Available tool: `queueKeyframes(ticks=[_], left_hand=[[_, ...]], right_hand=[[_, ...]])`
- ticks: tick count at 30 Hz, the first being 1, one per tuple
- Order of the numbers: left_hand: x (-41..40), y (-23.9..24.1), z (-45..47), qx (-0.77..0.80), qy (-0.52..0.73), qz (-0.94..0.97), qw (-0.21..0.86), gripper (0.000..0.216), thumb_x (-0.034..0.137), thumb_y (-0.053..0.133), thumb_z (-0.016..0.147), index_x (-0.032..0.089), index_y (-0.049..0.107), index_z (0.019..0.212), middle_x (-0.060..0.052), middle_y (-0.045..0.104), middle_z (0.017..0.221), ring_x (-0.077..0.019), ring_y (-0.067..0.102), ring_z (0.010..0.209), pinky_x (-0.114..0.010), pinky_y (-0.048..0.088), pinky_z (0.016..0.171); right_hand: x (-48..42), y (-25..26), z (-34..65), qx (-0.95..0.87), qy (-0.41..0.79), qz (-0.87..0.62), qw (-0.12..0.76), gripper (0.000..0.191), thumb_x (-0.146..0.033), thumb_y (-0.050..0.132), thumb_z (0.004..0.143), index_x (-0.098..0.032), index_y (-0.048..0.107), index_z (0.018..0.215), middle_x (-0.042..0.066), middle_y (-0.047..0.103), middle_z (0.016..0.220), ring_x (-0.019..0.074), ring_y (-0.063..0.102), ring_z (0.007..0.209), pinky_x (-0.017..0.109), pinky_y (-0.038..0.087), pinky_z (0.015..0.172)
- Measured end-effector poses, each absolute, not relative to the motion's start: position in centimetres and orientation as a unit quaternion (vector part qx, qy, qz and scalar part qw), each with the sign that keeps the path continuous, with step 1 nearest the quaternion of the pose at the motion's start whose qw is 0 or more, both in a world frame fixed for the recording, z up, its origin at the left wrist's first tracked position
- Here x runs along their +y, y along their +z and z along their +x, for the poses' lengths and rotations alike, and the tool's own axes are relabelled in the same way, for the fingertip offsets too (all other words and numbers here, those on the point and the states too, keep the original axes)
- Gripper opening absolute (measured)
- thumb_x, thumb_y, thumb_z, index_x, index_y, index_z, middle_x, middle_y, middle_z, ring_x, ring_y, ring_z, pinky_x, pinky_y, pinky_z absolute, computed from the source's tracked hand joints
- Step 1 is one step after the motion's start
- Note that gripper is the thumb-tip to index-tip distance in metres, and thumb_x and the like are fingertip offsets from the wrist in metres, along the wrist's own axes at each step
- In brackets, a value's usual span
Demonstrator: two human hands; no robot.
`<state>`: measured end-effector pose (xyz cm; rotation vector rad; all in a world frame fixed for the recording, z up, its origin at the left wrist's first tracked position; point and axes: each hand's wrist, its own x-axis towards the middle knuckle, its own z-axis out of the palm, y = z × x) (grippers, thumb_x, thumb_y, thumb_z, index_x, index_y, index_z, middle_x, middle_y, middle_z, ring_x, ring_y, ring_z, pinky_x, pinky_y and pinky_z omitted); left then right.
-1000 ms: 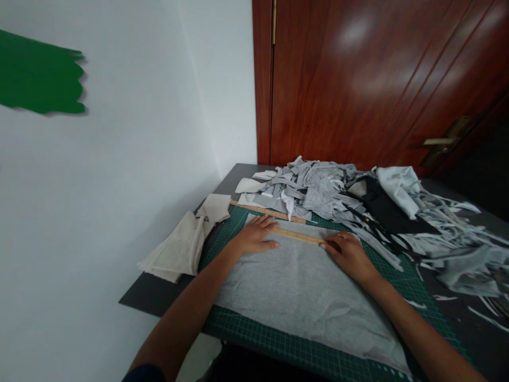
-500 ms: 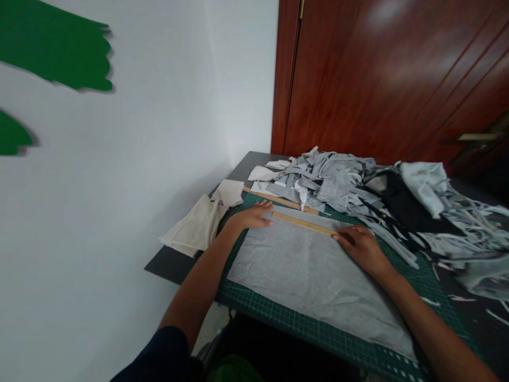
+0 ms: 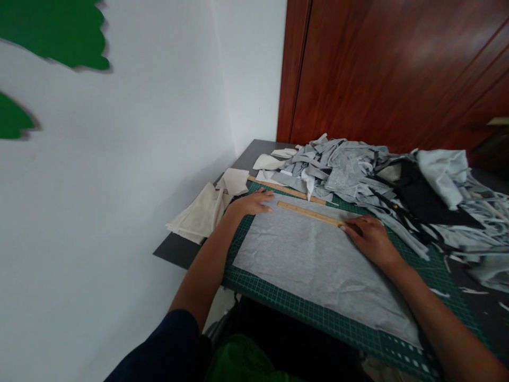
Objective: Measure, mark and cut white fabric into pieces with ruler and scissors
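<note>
A piece of grey fabric (image 3: 294, 260) lies spread over a green cutting mat (image 3: 278, 289), with some wrinkles toward its right side. Across its far part rests a wooden ruler (image 3: 308, 212). My right hand (image 3: 368, 239) grips the ruler's right end between thumb and fingers. At the fabric's far left corner, my left hand (image 3: 254, 202) lies flat with fingers stretched out, a little left of the ruler's other end. Beyond the fabric's far edge a second wooden ruler (image 3: 288, 189) lies on the mat, partly covered by scraps.
Grey fabric scraps (image 3: 345, 164) heap along the back, with black scissors (image 3: 393, 212) and a black cloth (image 3: 421, 196) at right. Cream cloth pieces (image 3: 199, 215) sit at the table's left edge. A white wall (image 3: 159, 132) and a wooden door (image 3: 377, 69) bound the table.
The view has shifted slightly, so the whole scene sits a little higher and further right. Both hands, the ruler and the fabric keep about the same places relative to one another.
</note>
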<state>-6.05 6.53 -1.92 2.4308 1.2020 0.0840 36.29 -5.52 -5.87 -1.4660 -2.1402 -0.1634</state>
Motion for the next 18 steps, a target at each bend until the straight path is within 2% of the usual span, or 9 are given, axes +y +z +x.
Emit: queueKeyframes(ticks=[7, 14, 18], left_hand=[[6.79, -2.26, -6.26, 0.426, 0.048, 0.88, 0.206, 0.067, 0.039, 0.064, 0.094, 0.029, 0.043, 0.157, -0.005, 0.028, 0.17, -0.0326, 0.014, 0.16, -0.053, 0.02, 0.127], [6.43, -1.9, -6.2, 0.429, 0.042, 0.878, 0.208, 0.07, 0.039, 0.064, 0.095, 0.02, 0.041, 0.158, -0.007, 0.026, 0.171, -0.0306, 0.012, 0.16, -0.046, 0.015, 0.129], [6.14, -1.51, -6.04, 0.433, 0.042, 0.879, 0.198, 0.068, 0.036, 0.064, 0.094, 0.022, 0.042, 0.158, -0.006, 0.027, 0.17, -0.0286, 0.014, 0.16, -0.044, 0.016, 0.129]], right_hand=[[-5.36, -6.06, 36.65, -0.795, -0.055, -0.549, 0.25, 0.037, -0.048, 0.053, 0.099, -0.019, 0.076, 0.104, 0.014, 0.076, 0.099, 0.0317, 0.069, 0.095, 0.048, 0.054, 0.089], [-5.6, -5.56, 36.29, -0.806, -0.046, -0.526, 0.268, 0.036, -0.046, 0.053, 0.099, -0.018, 0.076, 0.104, 0.014, 0.076, 0.093, 0.0319, 0.069, 0.089, 0.047, 0.054, 0.085], [-5.8, -5.28, 36.0, -0.809, -0.049, -0.518, 0.274, 0.034, -0.043, 0.053, 0.1, -0.018, 0.076, 0.103, 0.014, 0.076, 0.095, 0.0314, 0.068, 0.091, 0.046, 0.053, 0.087]])
